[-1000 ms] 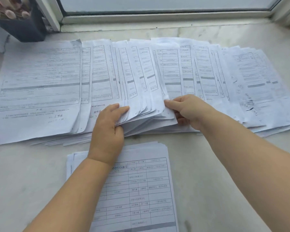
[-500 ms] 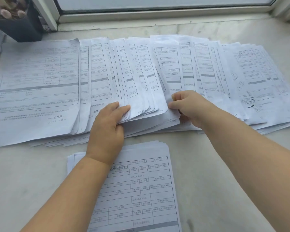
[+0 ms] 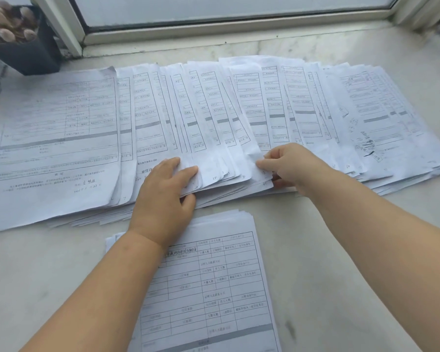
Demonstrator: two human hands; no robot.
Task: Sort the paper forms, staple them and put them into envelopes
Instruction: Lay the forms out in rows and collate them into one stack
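Right hand point(image 3: 287, 163) has just lifted 1 sheet's corner at 12 o'clock in the fanned forms point(image 3: 277, 107), pinching it; left hand point(image 3: 168, 191) grips neighbours; sorting continues.

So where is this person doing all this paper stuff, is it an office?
Maybe, but it looks more like a wide stone window ledge used as a desk. A window frame runs along the back, a dark pot of dried stems sits in the corner, and printed forms are fanned out across the pale marble-like surface.
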